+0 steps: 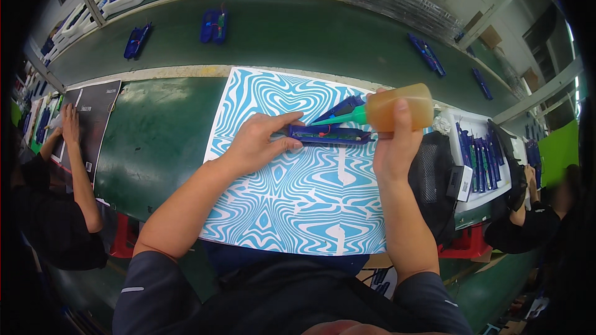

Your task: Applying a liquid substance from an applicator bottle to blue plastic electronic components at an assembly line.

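Note:
My left hand [261,141] pinches the left end of a long blue plastic housing [335,138] between thumb and fingers. Inside the housing a circuit board and small wires show. Its other blue shell half [340,109] lies just behind, angled away. My right hand [397,146] grips a squeeze bottle [400,108] of amber liquid, tipped sideways. The bottle's green tapered nozzle [344,117] points left, its tip over the housing near a red wire. Whether liquid comes out is too small to tell. Both sit over a blue-and-white swirl-patterned sheet [267,205].
A white tray [493,195] with several blue housings stands at right, beside a black mesh bag [429,177] and a small white box [459,183]. Blue housings [214,25] lie along the green belt [273,37] behind. Co-workers' arms [77,161] appear at both sides.

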`<state>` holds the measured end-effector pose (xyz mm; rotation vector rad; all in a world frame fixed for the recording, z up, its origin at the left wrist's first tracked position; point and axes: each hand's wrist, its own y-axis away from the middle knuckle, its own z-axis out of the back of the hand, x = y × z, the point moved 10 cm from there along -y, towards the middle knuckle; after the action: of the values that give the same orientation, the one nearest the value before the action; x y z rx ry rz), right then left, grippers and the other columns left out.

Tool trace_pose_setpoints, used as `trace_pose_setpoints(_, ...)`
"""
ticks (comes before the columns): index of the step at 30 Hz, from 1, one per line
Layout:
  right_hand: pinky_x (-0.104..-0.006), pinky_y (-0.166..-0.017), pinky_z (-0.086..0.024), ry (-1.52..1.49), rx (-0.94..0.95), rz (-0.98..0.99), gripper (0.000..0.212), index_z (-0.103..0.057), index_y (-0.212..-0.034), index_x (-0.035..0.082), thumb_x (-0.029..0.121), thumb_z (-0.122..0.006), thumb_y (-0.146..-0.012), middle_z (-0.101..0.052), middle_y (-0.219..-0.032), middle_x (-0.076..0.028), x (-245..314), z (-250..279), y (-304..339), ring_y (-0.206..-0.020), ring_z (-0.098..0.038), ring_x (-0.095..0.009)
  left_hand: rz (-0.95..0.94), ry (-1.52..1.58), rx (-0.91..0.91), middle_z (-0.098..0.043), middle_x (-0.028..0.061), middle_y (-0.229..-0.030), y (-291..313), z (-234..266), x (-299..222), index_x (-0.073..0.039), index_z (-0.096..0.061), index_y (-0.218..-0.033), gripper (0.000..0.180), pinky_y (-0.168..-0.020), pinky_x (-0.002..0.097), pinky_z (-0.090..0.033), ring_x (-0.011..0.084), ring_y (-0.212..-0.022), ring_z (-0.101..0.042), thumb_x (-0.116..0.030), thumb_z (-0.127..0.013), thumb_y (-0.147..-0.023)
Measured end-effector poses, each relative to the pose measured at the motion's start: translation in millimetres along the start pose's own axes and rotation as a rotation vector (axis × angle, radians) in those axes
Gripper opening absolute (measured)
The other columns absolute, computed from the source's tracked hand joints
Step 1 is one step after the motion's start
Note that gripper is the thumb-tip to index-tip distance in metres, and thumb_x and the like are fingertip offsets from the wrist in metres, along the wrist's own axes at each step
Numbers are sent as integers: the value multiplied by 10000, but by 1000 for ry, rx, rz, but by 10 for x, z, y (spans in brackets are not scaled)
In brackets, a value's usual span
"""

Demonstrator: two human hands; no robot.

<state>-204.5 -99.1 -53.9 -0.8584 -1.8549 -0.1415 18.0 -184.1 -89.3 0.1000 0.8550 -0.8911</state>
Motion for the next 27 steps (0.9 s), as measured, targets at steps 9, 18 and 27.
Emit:
trace_pose_setpoints(9,-399,-889,-588,-461,-100,-355,467,-480,-1276,35,352,-659,-984,-596,-1186,-167,-333,173,-121,-1077,-656,-314,-3,155,-58,-727,93,-1203,9,19,-19,-48,-599,-1366,571,-901,391,-501,276,-1031,-686,-118,-785,-830)
trace_pose_setpoints(18,-408,-968,-551,35,54,-105,558,-432,-1344,56,336,-706,-947,-577,-1226,-173,-128,-66,47,-1173,-630,-318,-226,45,-166,-735,35,-1183,75,117,-226,-109,-626,-1332,562,-906,347,-450,208,-1020,-666,-71,-785,-795)
trace_pose_setpoints(27,-385,-926,-570,160,122,-27,569,-452,-1333,23,323,-727,-934,-621,-1208,-198,-149,-107,76,-1130,-659,-303,-235,-38,-177,-757,36,-1118,88,119,-289,-116,-694,-1262,535,-871,366,-472,224,-898,-680,-65,-832,-747)
